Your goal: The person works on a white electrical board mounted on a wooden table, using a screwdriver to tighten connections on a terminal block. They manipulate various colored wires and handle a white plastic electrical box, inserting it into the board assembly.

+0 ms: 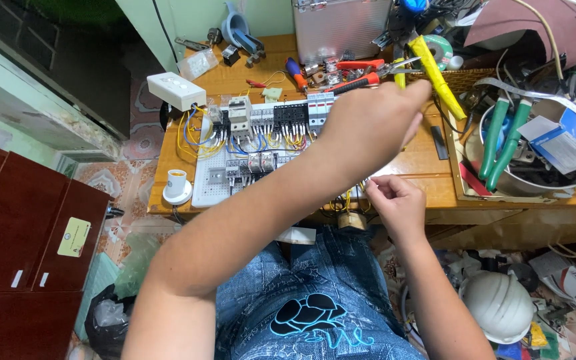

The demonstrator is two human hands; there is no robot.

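Observation:
A white perforated panel board (211, 183) with rows of breakers, relays and yellow and blue wiring lies on the wooden table (421, 167). My left arm crosses over it; my left hand (371, 123) is closed as a fist over the board's right end, with a short yellow tool end (400, 77) sticking out above the knuckles. My right hand (398, 203) sits at the table's front edge, fingertips pinched on thin yellow wires (349, 198) that hang from the board's right corner. The board's right part is hidden by my left hand.
A white switch box (176, 90) and a white lamp socket (177, 187) sit at the table's left. Pliers, screwdrivers and a metal case (341, 27) crowd the back. A tray with green-handled pliers (501, 143) stands right. A white helmet (498, 305) lies on the floor.

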